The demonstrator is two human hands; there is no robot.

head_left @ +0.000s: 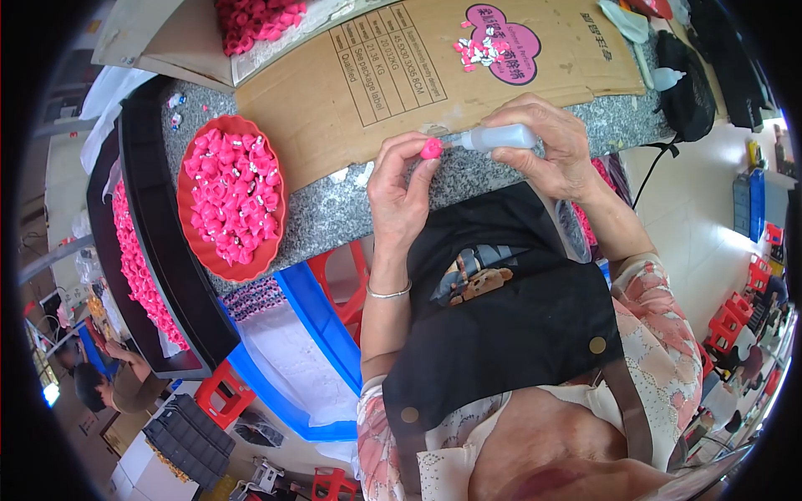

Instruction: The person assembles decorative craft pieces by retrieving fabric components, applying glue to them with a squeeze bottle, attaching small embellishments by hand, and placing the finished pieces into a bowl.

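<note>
The left hand [399,188] has its grip closed on a small pink plastic piece [431,149], pinched at the fingertips just over the near edge of the desk [351,209]. The right hand [547,146] grasps a small translucent squeeze bottle [501,137], soft-looking and rounded, lying sideways with its thin nozzle touching the pink piece. The desk is speckled grey stone, rough in grain. Flat brown cardboard [351,92] with a printed label covers its far part, and a little heap of white and pink bits [480,48] lies on a pink sticker there. To the left sits an oval red dish [196,242] heaped with glossy pink pieces. A black apron [501,334] fills the near space under the hands, and a thin silver bangle [389,293] rings the left wrist.
</note>
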